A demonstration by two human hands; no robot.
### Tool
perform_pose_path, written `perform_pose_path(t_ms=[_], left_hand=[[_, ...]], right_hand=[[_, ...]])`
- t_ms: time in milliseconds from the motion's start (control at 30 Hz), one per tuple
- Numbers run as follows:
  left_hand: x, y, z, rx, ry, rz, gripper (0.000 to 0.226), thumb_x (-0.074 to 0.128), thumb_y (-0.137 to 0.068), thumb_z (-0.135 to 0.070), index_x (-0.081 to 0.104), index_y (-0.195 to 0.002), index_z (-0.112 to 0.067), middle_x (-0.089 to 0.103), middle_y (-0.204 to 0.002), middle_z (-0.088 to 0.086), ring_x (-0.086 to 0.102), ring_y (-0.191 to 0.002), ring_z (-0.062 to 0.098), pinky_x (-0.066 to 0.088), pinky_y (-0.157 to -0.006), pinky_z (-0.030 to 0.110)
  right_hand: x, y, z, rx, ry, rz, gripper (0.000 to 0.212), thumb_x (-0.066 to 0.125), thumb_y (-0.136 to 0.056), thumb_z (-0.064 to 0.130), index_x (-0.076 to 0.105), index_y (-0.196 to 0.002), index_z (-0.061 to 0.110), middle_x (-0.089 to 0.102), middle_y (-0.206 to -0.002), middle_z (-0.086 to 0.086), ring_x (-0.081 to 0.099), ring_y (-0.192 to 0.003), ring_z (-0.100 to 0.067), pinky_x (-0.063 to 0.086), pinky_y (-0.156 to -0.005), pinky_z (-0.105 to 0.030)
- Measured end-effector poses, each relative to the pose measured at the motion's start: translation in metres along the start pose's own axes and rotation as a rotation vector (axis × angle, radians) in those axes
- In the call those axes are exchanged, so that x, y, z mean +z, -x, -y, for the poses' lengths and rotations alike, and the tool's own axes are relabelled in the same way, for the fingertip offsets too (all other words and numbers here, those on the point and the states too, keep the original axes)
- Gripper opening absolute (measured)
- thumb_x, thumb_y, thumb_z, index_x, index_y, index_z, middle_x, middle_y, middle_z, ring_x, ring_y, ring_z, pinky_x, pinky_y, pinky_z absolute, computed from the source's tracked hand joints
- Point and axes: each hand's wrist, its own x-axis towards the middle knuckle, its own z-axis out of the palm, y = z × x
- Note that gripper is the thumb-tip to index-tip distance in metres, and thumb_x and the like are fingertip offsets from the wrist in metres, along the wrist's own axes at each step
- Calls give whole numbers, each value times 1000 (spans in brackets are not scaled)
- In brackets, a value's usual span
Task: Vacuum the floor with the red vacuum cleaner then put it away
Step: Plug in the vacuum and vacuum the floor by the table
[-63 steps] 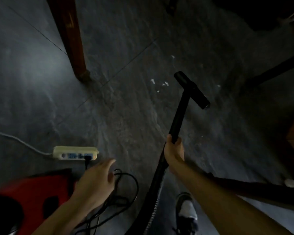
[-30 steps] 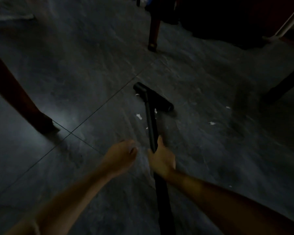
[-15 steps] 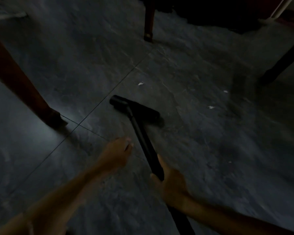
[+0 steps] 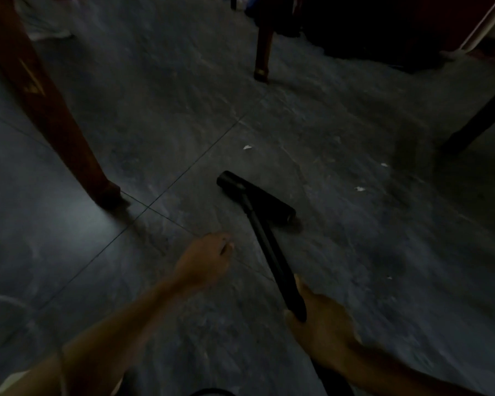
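Loosely curled and holding nothing, the left hand (image 4: pixel 205 261) hangs over the floor (image 4: pixel 155 110), just left of the wand (image 4: pixel 269 247) and not touching it. The right hand (image 4: pixel 319 320) is wrapped tight round the wand's near end, arm coming in from the lower right.

Far left, a reddish wooden leg (image 4: pixel 40 104) slants down to the tiles, its foot planted beside the spot where two grout lines cross. Behind it, at the top left, lies something pale like a cloth (image 4: pixel 46 30), too blurred to name.

Moving right, the wand runs from the right hand up and leftward to the nozzle (image 4: pixel 255 197). The nozzle sits flat on the floor, a black bar set crosswise, one end pointing up-left, the other down-right, on the tile just right of the grout crossing.

Beyond the nozzle, apart from it, lies a white scrap (image 4: pixel 247 147). Further back stands a second leg (image 4: pixel 263 47), upright, with a pale band at its foot.

To the right of the nozzle more scraps dot the tiles: one near (image 4: pixel 360 189), one further out (image 4: pixel 384 164), and a small one (image 4: pixel 389 278) nearer the right arm.

At the right edge a dark leg (image 4: pixel 477 121) slants down, and a white pipe (image 4: pixel 483 21) crosses the top corner.
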Motion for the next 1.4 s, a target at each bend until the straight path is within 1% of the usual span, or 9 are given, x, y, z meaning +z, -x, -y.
perform_pose_path(t_ms=[267, 400, 600, 733, 867, 1033, 1200, 1300, 1400], left_hand=[[0, -7, 18, -186, 22, 3, 22, 42, -96, -25, 57, -111, -20, 61, -110, 3, 57, -94, 18, 41, -78, 26], [0, -18, 10, -218, 23, 21, 13, 40, -97, -27, 52, -94, -23, 57, -93, 2, 57, -89, 20, 40, -73, 27], [-4, -68, -28, -162, 32, 26, 28, 36, -99, -21, 58, -95, -4, 58, -94, 15, 55, -85, 24, 35, -66, 25], [-6, -89, -43, -170, 58, -56, 37, 39, -99, -29, 54, -124, -8, 59, -126, 10, 56, -112, 24, 40, -85, 26], [1, -94, -41, -129, 46, -84, 29, 42, -97, -28, 59, -105, -7, 64, -103, 14, 60, -98, 29, 43, -79, 33], [10, -92, -23, -128, -6, -135, 34, 42, -96, -34, 60, -107, -7, 65, -108, 13, 59, -103, 31, 44, -81, 33], [28, -100, -38, -29, 57, -87, 66, 26, -74, -47, 65, -108, -7, 66, -114, 16, 60, -109, 31, 45, -87, 33], [41, -108, -56, -36, 138, -116, 53, 42, -84, -44, 63, -117, -9, 65, -120, 14, 58, -114, 29, 43, -93, 32], [51, -112, -77, 25, 164, -122, 33, 52, -93, -26, 62, -120, -8, 64, -121, 15, 59, -114, 29, 43, -94, 32]], right_hand=[[-1, -62, 12, 3, -221, -29, 84, 44, -90, 60, 5, -154, 23, 29, -156, -8, 35, -139, -27, 29, -115, -38], [-1, -36, -5, -3, -232, 95, 113, 18, -60, 94, -2, -153, 33, 31, -156, -3, 37, -138, -24, 30, -114, -36], [-40, -150, 11, -14, -337, -132, 85, 48, -76, 64, 31, -147, 20, 51, -140, -10, 51, -126, -33, 44, -102, -40], [-78, -207, 23, 43, -332, -108, 62, 56, -88, 42, 39, -141, 15, 55, -136, -13, 55, -120, -34, 46, -97, -35], [-54, -181, 35, 15, -304, -39, 74, 53, -89, 45, 21, -150, 16, 48, -142, -17, 50, -124, -37, 43, -100, -38], [-30, -144, 35, -54, -177, 50, 83, 50, -89, 44, 2, -154, 24, 51, -138, -16, 52, -122, -34, 43, -100, -37], [-78, -186, -10, 106, -272, -146, 70, 57, -86, 45, 33, -145, 16, 55, -134, -11, 55, -118, -31, 46, -99, -37], [-114, -200, -45, 224, -349, -266, 55, 56, -87, 45, 49, -131, 14, 57, -131, -7, 57, -116, -27, 46, -97, -33], [-122, -190, -92, 331, -380, -348, 54, 54, -91, 34, 43, -141, 15, 55, -135, -9, 54, -122, -27, 42, -97, -29]])
